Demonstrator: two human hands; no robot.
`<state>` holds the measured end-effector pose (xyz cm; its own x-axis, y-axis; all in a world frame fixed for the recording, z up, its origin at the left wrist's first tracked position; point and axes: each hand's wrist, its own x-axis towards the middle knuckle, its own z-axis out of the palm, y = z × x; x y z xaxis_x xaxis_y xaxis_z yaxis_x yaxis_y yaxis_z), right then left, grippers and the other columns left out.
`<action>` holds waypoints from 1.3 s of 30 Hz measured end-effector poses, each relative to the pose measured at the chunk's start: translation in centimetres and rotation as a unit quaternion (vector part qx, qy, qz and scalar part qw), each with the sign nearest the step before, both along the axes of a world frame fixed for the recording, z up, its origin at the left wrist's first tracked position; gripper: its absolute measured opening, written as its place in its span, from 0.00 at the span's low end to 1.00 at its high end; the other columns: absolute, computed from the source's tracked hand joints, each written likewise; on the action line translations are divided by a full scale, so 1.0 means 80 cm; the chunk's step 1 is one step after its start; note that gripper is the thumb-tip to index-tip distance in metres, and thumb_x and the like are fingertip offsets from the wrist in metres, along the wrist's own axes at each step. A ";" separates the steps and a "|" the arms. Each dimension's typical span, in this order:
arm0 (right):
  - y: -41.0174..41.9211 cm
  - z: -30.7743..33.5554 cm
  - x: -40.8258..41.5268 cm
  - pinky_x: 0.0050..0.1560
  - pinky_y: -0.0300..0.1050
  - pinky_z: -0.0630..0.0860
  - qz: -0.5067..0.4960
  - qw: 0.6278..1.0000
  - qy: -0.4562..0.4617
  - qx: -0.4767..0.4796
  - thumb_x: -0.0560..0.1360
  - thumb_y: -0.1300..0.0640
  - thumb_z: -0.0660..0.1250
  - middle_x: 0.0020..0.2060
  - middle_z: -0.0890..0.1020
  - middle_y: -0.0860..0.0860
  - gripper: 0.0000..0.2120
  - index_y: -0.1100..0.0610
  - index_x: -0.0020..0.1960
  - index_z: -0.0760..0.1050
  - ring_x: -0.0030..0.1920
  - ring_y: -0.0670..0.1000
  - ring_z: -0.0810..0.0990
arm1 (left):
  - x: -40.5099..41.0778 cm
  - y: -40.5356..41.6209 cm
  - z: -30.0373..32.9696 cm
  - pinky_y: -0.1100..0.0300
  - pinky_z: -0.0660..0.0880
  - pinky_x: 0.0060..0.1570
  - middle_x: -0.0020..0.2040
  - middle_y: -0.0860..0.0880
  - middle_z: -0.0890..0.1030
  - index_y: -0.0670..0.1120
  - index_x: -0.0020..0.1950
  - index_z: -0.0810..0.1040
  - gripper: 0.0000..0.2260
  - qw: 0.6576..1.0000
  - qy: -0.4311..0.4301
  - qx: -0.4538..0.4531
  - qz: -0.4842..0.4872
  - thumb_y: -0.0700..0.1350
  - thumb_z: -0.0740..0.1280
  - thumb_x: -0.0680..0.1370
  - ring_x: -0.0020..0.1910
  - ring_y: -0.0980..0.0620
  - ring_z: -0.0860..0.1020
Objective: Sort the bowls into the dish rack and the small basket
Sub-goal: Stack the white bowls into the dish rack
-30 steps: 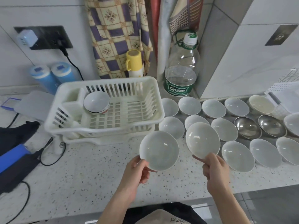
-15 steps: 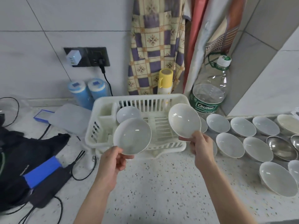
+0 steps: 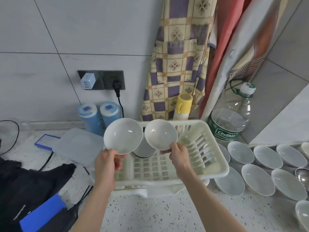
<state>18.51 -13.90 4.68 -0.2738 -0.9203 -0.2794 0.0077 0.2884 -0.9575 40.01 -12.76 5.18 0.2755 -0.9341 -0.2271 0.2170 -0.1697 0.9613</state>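
Observation:
My left hand (image 3: 107, 162) pinches the lower rim of a white bowl (image 3: 122, 135), held tilted above the left end of the white plastic dish rack (image 3: 215, 156). A second white bowl (image 3: 160, 134) is pinched at its rim by my right hand (image 3: 179, 155), over the rack's back left part. Another bowl (image 3: 144, 150) stands in the rack behind and below the two, mostly hidden. Several white bowls (image 3: 257, 179) lie in rows on the counter right of the rack, and a steel bowl (image 3: 303, 176) shows at the right edge. The small basket is out of view.
A large clear water bottle (image 3: 229, 121) and a yellow cup (image 3: 183, 106) stand behind the rack. Two blue cylinders (image 3: 97, 114) and a clear plastic lid (image 3: 78, 146) are at the left back. Black cloth, cables and a blue object (image 3: 41, 213) cover the counter's left front.
Both hands have carried their bowls left from the rows on the counter to above the rack's left end, and the two bowls now sit close side by side. The view has swung left and up.

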 end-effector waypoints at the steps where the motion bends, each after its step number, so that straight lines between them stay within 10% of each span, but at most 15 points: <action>1: -0.007 -0.002 0.004 0.34 0.40 0.65 0.002 1.000 0.010 0.003 0.76 0.60 0.55 0.32 0.85 0.53 0.11 0.55 0.48 0.77 0.26 0.41 0.71 | 0.001 -0.008 -0.003 0.63 0.64 0.21 0.37 0.40 0.85 0.44 0.45 0.80 0.08 1.000 0.000 0.000 0.005 0.43 0.63 0.70 0.23 0.56 0.68; 14: -0.053 -0.048 0.009 0.23 0.33 0.63 0.094 0.994 0.033 0.039 0.76 0.61 0.55 0.33 0.86 0.52 0.13 0.56 0.50 0.78 0.22 0.41 0.66 | -0.001 -0.039 -0.022 0.66 0.65 0.21 0.37 0.41 0.84 0.39 0.49 0.77 0.05 0.998 -0.036 -0.010 0.047 0.36 0.63 0.75 0.22 0.56 0.69; 21: -0.052 -0.060 0.016 0.34 0.41 0.71 0.110 0.987 0.111 0.031 0.78 0.59 0.56 0.33 0.86 0.51 0.13 0.54 0.58 0.76 0.42 0.56 0.82 | 0.001 -0.040 -0.027 0.65 0.66 0.21 0.38 0.42 0.85 0.44 0.52 0.78 0.08 0.998 -0.020 -0.010 0.052 0.37 0.63 0.75 0.22 0.55 0.70; 27: -0.050 -0.063 0.020 0.26 0.34 0.66 0.106 0.987 0.109 0.044 0.78 0.59 0.57 0.35 0.86 0.53 0.13 0.56 0.60 0.75 0.23 0.39 0.70 | 0.002 -0.040 -0.032 0.65 0.66 0.21 0.38 0.43 0.85 0.45 0.51 0.78 0.08 0.999 -0.019 -0.010 0.042 0.39 0.64 0.73 0.22 0.56 0.71; 39: -0.056 -0.069 0.030 0.25 0.34 0.66 0.119 0.979 0.143 0.078 0.75 0.57 0.58 0.30 0.85 0.47 0.17 0.51 0.64 0.69 0.21 0.39 0.70 | -0.001 -0.040 -0.041 0.63 0.69 0.22 0.36 0.46 0.85 0.51 0.52 0.78 0.11 0.995 -0.086 0.024 -0.036 0.43 0.64 0.72 0.24 0.56 0.75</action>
<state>20.89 -18.38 -0.88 -0.1450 -0.9199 -0.3644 -0.3400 0.3922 -0.8547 39.93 -15.95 1.93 0.2465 -0.9421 -0.2274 0.0363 -0.2255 0.9736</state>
